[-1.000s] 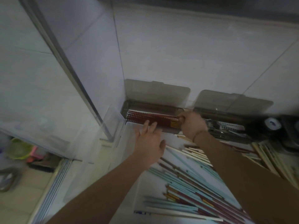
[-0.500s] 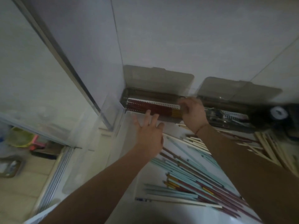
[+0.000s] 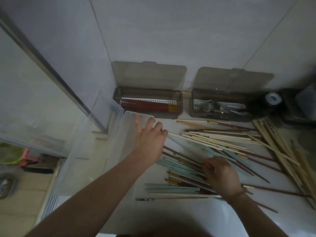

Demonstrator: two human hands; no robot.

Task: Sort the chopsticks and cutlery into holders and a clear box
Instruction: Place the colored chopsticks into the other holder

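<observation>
On a white counter (image 3: 171,212) against a tiled wall, loose chopsticks (image 3: 213,146) lie scattered. The left hand (image 3: 150,141) rests flat, fingers straight, by the clear box (image 3: 118,117); the right hand (image 3: 220,175) curls its fingers onto the chopsticks. Red chopsticks (image 3: 147,105) fill the left holder (image 3: 179,100).

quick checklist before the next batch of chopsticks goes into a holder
1. Left smoky plastic holder lid open: ok.
2. Room beside its dark red chopsticks: ok.
3. Right smoky holder with metal cutlery lid open: ok.
4. Right hand grip on the mixed chopstick pile: cannot tell, fingers blurred.
5. Left hand free, fingers spread by the clear plastic box: ok.
6. Pile sorted by colour: not ok.
</observation>
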